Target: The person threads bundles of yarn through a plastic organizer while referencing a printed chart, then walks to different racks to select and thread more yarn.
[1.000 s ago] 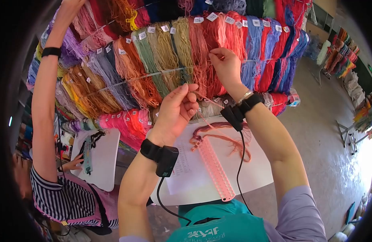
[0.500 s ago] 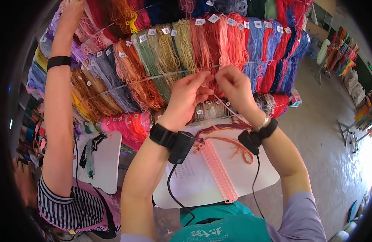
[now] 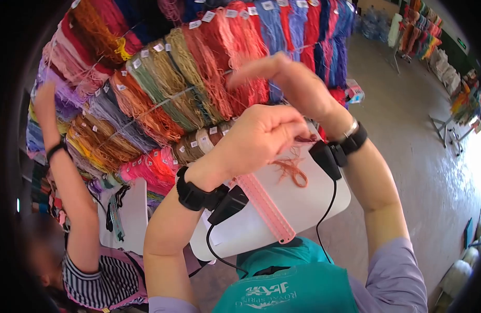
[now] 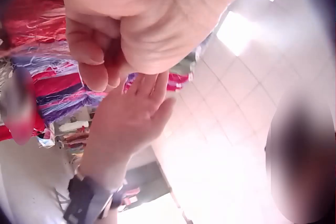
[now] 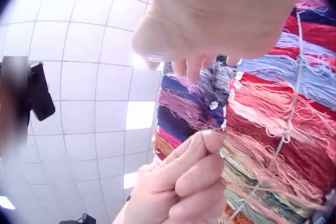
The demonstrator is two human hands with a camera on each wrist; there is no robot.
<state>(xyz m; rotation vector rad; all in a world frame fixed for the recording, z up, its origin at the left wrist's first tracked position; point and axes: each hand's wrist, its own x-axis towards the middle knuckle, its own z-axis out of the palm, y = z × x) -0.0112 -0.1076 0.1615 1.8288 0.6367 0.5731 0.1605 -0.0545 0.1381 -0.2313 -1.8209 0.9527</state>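
Observation:
My left hand [image 3: 266, 138] is raised over the white table [image 3: 329, 190], thumb pressed to curled fingers. In the right wrist view a blurred pink thread [image 5: 252, 186] trails beside those fingers; the pinched end is hidden. My right hand [image 3: 298, 86] is just above and beyond the left one, fingers stretched out and blurred, in front of the red skeins [image 3: 253, 86]. On the table below lies a pink perforated strip [image 3: 266, 208], with loose peach yarn [image 3: 299, 178] to its right.
Labelled skeins in many colours hang in rows on a rack, such as green ones [image 3: 146, 78]. At left, another person's arm [image 3: 76, 190] reaches up to the rack. Beside that person, a second table [image 3: 136, 208] bears a teal strip [image 3: 115, 219]. Grey floor [image 3: 389, 120] stretches to the right.
My left hand has moved right and turned over, back of the hand upward. The right hand has lifted and its fingers have straightened. The whole view has swung right.

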